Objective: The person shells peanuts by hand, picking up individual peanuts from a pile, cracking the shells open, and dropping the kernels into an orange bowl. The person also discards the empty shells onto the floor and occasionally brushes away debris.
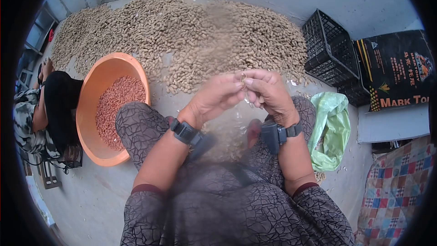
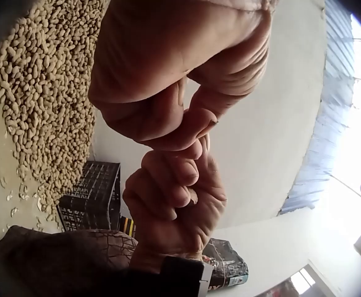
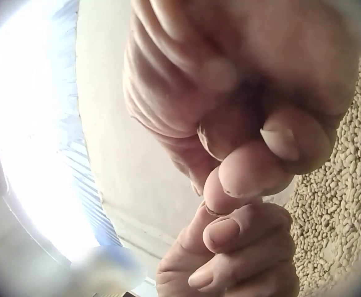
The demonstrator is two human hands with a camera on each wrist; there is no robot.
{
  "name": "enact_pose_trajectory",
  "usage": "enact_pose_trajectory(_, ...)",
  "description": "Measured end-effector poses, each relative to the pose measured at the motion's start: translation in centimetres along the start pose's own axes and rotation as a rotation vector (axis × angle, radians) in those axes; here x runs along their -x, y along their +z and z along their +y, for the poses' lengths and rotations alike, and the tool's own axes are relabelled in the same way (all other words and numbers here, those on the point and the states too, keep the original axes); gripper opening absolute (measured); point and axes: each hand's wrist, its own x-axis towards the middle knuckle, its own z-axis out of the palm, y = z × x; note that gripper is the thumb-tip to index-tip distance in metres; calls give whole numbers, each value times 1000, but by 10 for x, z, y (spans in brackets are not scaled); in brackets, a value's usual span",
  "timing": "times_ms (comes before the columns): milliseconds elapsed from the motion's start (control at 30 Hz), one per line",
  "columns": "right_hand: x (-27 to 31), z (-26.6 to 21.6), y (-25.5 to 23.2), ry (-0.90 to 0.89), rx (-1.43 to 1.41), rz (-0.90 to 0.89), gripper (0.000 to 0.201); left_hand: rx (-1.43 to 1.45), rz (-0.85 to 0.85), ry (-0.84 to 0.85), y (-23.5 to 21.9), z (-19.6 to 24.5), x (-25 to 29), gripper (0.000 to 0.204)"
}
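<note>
In the head view both hands meet fingertip to fingertip above the person's lap. The left hand [image 1: 214,94] and the right hand [image 1: 274,94] pinch a small tan peanut [image 1: 243,78] between thumbs and fingers. Pale shell bits [image 1: 248,100] show just under the fingertips. Seen from the left wrist, the left hand [image 2: 174,68] is close up with curled fingers, touching the right hand [image 2: 174,198]. Fingers hide most of the peanut in both wrist views. Blurry shells [image 1: 227,141] lie on the floor between the legs.
Unshelled peanuts [image 1: 150,32] spread along the wall. An orange basin [image 1: 83,109] with reddish kernels [image 1: 116,114] stands left, beside another seated person [image 1: 38,109]. Right are a green bag [image 1: 332,109], a black crate [image 1: 330,48], a black printed sack [image 1: 393,68] and a patchwork cloth [image 1: 396,187].
</note>
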Motion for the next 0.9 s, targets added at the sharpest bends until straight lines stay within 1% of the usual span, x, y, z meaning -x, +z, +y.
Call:
enact_pose_trajectory(33,1,-1,1,0,0,0,25,20,13,-18,0,0,0,12)
enact_pose_trajectory(67,2,-4,4,-22,72,40,24,39,26,-36,0,0,-1,12)
enact_pose_trajectory(100,3,-6,7,-44,144,78,22,40,28,-34,-5,-2,-2,12)
enact_pose_trajectory(133,3,-4,9,-43,144,76,22,29,47,-51,-13,-7,-4,13)
enact_pose_trajectory(200,2,1,12,-133,264,101,20,18,66,-69,-18,-9,-4,14)
enact_pose_trajectory(233,2,2,12,-132,264,99,20,47,66,-72,-17,-8,-4,15)
enact_pose_trajectory(300,2,4,12,-221,315,73,19,76,68,-77,-19,-8,-3,15)
enact_pose_trajectory(367,5,1,14,-236,329,63,18,-1,-66,-63,-26,-8,-5,19)
enact_pose_trajectory(400,5,0,14,-251,343,53,18,0,-65,-62,-27,-10,-6,19)
enact_pose_trajectory(433,5,1,15,-249,342,51,18,8,-26,-49,-27,-12,-7,15)
enact_pose_trajectory(467,4,4,16,-265,277,81,17,15,13,-36,-28,-13,-7,12)
enact_pose_trajectory(500,3,7,15,-281,212,112,18,16,14,-37,-28,-13,-7,12)
enact_pose_trajectory(533,2,7,13,-281,212,113,18,-7,44,-41,-27,-14,-7,12)
enact_pose_trajectory(600,-1,6,6,-193,257,252,20,-30,72,-47,-28,-12,-7,13)
enact_pose_trajectory(633,0,3,4,-192,257,255,20,-2,196,-37,-27,-9,-6,14)
enact_pose_trajectory(667,1,-1,3,-56,308,219,27,26,320,-29,-27,-7,-6,17)
enact_pose_trajectory(700,2,-3,3,80,358,182,34,26,318,-32,-26,-6,-6,17)
enact_pose_trajectory(733,1,-2,3,80,357,186,34,-47,371,8,-25,-5,-7,19)
enact_pose_trajectory(767,0,1,4,106,305,196,40,-120,423,49,-23,-3,-7,21)
enact_pose_trajectory(800,-1,4,4,132,255,205,46,-121,421,46,-21,-3,-6,21)
enact_pose_trajectory(833,-3,6,2,134,254,208,46,-274,345,59,-17,-3,-4,19)
enact_pose_trajectory(867,-6,8,-1,148,150,235,46,-425,268,71,-13,-3,-2,17)
enact_pose_trajectory(900,-8,11,-2,161,46,263,47,-424,266,68,-6,-2,0,17)
